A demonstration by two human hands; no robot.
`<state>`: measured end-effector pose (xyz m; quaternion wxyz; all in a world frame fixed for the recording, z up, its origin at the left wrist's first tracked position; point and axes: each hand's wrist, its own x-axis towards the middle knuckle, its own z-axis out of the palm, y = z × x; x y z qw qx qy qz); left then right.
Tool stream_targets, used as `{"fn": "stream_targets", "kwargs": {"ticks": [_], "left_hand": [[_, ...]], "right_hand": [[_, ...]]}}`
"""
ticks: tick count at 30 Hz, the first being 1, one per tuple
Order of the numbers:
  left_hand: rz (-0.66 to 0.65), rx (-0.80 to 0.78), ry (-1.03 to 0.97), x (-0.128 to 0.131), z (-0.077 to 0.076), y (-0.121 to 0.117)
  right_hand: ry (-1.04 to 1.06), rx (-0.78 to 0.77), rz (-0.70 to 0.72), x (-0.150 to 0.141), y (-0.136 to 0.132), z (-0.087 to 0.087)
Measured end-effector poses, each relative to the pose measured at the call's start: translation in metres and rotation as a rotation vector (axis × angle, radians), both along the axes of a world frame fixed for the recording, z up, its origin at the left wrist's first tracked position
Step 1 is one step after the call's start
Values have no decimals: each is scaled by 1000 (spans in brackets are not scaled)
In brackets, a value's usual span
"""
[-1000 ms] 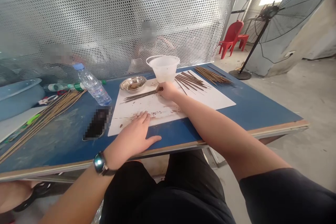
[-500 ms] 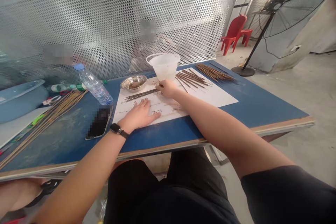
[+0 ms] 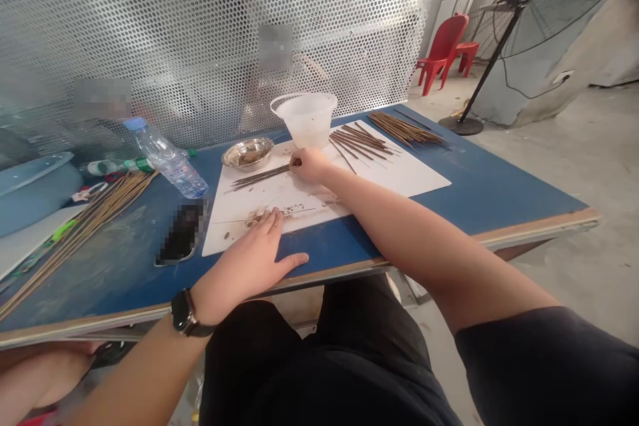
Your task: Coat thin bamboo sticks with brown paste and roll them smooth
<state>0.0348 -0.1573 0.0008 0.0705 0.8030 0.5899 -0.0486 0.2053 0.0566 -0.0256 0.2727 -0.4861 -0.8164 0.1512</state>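
Note:
My right hand (image 3: 308,165) pinches the near ends of a thin bundle of dark brown coated sticks (image 3: 259,176), which lies on a white sheet (image 3: 394,176). My left hand (image 3: 244,266) rests flat and spread over the sheet's near edge, touching brown crumbs and holding nothing. Beyond my right hand stand a translucent plastic funnel-shaped cup (image 3: 304,120) and a steel bowl (image 3: 248,153) of brown paste. More dark sticks (image 3: 359,144) lie fanned on the sheet, and another bundle (image 3: 407,128) lies on the blue table.
Pale bamboo sticks (image 3: 94,223) lie on the blue table (image 3: 499,203) at left, near a phone (image 3: 180,234), water bottle (image 3: 167,160) and blue basin (image 3: 30,193). A perforated metal screen (image 3: 214,33) runs behind the table, with people beyond it. Red chairs (image 3: 442,56) and a fan (image 3: 524,6) stand far right.
My left hand has slid back toward the table's front edge, after lying farther onto the sheet half a second ago. My right hand stays at the stick ends.

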Motion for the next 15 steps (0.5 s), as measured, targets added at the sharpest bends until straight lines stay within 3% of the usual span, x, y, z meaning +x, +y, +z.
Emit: {"fn": "stream_targets", "kwargs": {"ticks": [10, 15], "left_hand": [[-11, -16, 58, 11, 2, 91], [-14, 19, 45, 12, -2, 100]], "right_hand": [[-43, 16, 4, 0, 1, 4], [-73, 27, 16, 0, -4, 8]]}}
